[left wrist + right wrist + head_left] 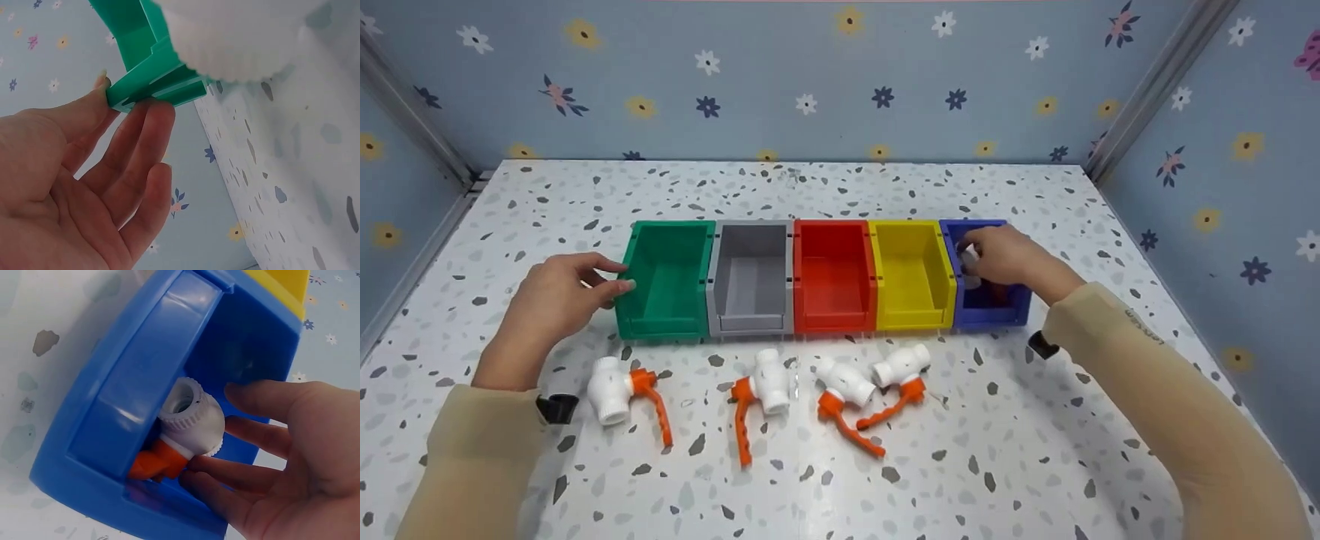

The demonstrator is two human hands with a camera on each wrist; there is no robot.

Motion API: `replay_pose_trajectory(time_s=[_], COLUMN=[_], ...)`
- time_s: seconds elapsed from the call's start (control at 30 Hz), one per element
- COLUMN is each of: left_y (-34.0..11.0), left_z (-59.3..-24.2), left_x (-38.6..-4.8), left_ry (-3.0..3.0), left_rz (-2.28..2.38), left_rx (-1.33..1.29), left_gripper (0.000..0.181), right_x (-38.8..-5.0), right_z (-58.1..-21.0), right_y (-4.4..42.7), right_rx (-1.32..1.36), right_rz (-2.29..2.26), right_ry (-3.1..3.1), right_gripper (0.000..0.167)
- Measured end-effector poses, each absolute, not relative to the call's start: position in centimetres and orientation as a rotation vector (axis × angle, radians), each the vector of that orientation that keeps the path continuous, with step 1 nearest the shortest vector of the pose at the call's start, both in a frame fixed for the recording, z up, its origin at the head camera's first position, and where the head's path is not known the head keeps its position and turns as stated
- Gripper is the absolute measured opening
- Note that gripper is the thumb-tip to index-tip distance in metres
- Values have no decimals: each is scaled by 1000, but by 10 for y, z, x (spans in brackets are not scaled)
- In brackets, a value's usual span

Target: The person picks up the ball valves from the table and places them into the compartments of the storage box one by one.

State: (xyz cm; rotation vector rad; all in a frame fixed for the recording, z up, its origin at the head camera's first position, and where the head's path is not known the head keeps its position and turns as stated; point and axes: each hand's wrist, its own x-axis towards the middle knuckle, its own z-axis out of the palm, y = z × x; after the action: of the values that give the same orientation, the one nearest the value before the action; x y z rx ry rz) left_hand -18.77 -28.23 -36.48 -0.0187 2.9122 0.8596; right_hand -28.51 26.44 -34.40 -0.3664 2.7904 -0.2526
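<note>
My left hand (553,296) grips the outer left edge of the green bin (664,328), its thumb and fingers on either side of the rim in the left wrist view. Inside the blue bin (991,318), my right hand (1005,256) is at a white valve with an orange handle. The right wrist view has this valve (199,424) inside the bin (132,382), fingertips of my right hand (298,455) against its side and the thumb slightly apart from it. The handle's far end is hidden by the bin's front wall.
Grey (754,324), red (835,322) and yellow (915,320) bins stand in a row between the green and blue ones. In front lie several white valves with orange handles, among them one at left (609,391) and one near the middle (772,381). Flowered panels surround the speckled table (825,495).
</note>
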Motion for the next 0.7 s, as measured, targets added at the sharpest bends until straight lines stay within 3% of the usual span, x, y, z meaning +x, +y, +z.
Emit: replay_pose_trajectory(time_s=[0.33, 0.7], left_y=[-286, -286], left_z=[-361, -362], left_x=[-188, -187], left_ry=[2864, 2880], left_rz=[851, 843], left_rx=[-10, -20], left_gripper=[62, 59], right_x=[-274, -254], right_z=[-337, -322], right_y=[265, 264], right_rx=[-332, -259], right_rz=[-338, -420], right_ry=[2824, 2853], right_gripper=[42, 40])
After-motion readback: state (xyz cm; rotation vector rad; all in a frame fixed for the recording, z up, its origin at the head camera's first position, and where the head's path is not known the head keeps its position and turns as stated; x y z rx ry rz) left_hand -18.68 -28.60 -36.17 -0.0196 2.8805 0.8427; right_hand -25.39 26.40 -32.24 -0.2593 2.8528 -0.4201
